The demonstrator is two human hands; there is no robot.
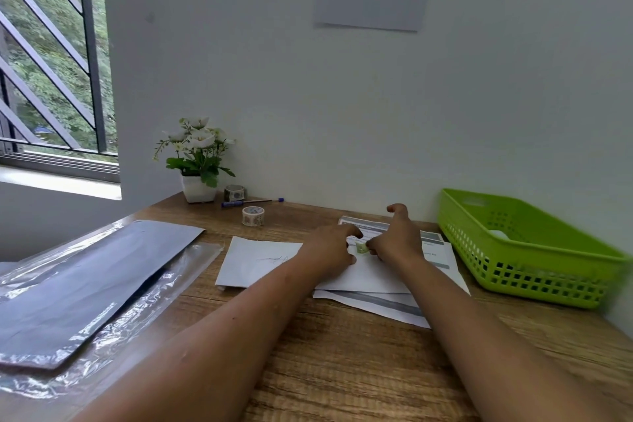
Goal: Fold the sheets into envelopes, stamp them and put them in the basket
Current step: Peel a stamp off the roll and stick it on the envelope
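Note:
A folded white envelope [366, 276] lies on a small pile of printed sheets [404, 307] in the middle of the wooden desk. A small green stamp sticker [361, 248] sits on its upper part. My left hand [330, 247] rests flat on the envelope just left of the sticker. My right hand [397, 236] pinches the sticker's right edge, thumb raised. Another white envelope [255, 262] with a scribble lies to the left. The green plastic basket [534, 271] stands at the right against the wall.
Two tape rolls [252, 215] [234, 192] and a blue pen [251, 202] lie near a potted white flower [197, 161] at the back. A dark envelope in clear plastic wrap [92, 288] covers the desk's left side. Walls close off the back and right.

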